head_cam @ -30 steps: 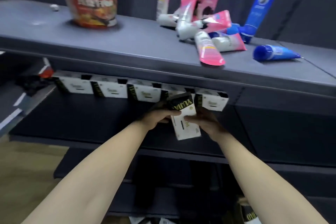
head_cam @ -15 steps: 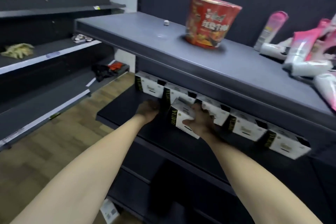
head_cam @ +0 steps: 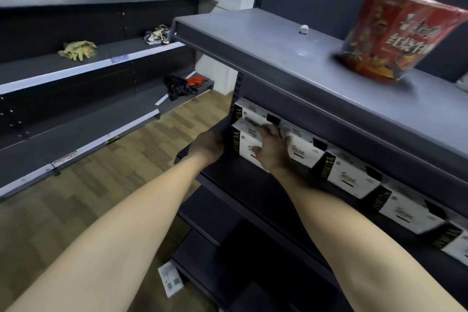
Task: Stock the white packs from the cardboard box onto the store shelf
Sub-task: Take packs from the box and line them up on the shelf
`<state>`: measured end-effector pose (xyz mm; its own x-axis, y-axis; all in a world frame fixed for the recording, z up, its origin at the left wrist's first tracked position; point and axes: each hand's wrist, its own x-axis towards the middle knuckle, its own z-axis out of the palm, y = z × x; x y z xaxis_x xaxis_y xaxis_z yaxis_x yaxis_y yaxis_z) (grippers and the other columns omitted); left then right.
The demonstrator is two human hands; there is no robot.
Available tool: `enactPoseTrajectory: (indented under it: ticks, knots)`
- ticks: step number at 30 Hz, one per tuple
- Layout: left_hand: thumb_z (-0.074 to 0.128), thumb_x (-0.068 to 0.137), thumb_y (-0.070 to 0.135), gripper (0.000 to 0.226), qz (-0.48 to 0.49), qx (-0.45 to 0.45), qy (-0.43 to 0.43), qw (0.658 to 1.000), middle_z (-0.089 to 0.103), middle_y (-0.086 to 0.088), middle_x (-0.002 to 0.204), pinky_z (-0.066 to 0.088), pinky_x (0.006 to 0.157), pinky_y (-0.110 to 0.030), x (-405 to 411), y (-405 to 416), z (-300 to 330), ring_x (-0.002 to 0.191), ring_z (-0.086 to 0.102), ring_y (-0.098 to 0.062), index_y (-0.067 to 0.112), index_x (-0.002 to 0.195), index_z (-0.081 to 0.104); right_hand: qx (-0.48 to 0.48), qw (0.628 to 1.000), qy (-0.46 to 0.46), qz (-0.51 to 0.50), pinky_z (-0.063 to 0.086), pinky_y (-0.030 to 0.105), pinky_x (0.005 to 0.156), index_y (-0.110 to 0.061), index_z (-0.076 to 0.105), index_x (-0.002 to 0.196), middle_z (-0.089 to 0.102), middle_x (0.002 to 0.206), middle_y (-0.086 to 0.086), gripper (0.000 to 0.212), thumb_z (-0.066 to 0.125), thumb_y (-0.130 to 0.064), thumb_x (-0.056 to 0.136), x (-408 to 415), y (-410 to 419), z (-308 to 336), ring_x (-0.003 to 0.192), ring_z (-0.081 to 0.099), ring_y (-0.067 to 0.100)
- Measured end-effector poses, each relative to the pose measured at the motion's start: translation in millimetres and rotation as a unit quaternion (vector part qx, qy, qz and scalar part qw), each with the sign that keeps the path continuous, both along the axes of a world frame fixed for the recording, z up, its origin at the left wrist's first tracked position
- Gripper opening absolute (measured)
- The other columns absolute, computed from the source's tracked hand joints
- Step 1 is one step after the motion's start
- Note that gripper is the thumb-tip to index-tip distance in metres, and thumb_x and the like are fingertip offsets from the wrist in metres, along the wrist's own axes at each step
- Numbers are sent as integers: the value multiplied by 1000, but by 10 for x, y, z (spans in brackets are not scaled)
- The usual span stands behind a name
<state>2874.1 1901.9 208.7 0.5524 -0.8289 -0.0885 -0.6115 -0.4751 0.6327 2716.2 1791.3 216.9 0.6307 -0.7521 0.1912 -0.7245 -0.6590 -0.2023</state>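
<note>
**White pack point(head_cam: 245, 140) being placed at the store shelf's point(head_cam: 228, 176) left end.**
Right hand point(head_cam: 273, 152) spread flat on its face; left hand point(head_cam: 206, 147) at its end, grip unseen. Next, probably: press it flush with neighbouring packs point(head_cam: 352, 176).

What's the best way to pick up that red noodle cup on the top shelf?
Probably round the tapered side wall of the red noodle cup, coming from the open front of the top shelf: it stands upright and widens upward.

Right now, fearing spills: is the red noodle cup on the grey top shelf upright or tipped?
Upright: the red noodle cup stands base-down on the grey top shelf.
</note>
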Motion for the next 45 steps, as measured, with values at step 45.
enactPoseTrajectory:
  ticks: [45]
  knots:
    - [54,93,20,16,-323,-67,-83,940,65,-8,107,52,78,-37,-2499,-918,208,97,63,-30,15,108,59,22,982,-66,-174,46,38,98,-8,59,130,57,127,14,35,52,-12,96,-2851,124,-143,119,52,32]
